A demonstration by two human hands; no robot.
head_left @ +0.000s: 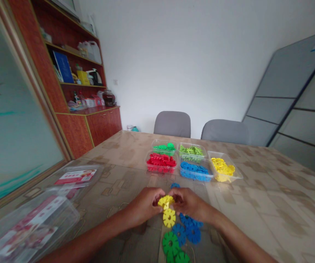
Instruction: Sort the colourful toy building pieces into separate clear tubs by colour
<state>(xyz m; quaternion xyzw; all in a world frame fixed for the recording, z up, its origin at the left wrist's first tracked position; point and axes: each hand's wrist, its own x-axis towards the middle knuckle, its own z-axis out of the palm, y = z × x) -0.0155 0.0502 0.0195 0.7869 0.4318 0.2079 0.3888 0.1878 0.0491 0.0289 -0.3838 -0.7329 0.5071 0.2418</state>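
Observation:
Both my hands meet over the table around a small cluster of yellow notched plastic discs (pixel 169 217). My left hand (pixel 147 205) pinches the cluster from its left side, and my right hand (pixel 190 205) grips it from the right. One yellow disc hangs below the fingers, face toward me. Blue notched discs (pixel 193 232) lie beneath and beside my right hand, some overlapping. Closer to me are several green notched discs (pixel 170 242), which look joined or stacked. My fingertips partly cover the upper yellow pieces.
Beyond my hands stand clear tubs of red pieces (pixel 161 162), blue pieces (pixel 195 170), yellow pieces (pixel 222 168), green pieces (pixel 164 147) and light green pieces (pixel 191 151). Clear plastic lids (pixel 36 228) with labels lie at left. Two grey chairs (pixel 172 123) face the table's far edge.

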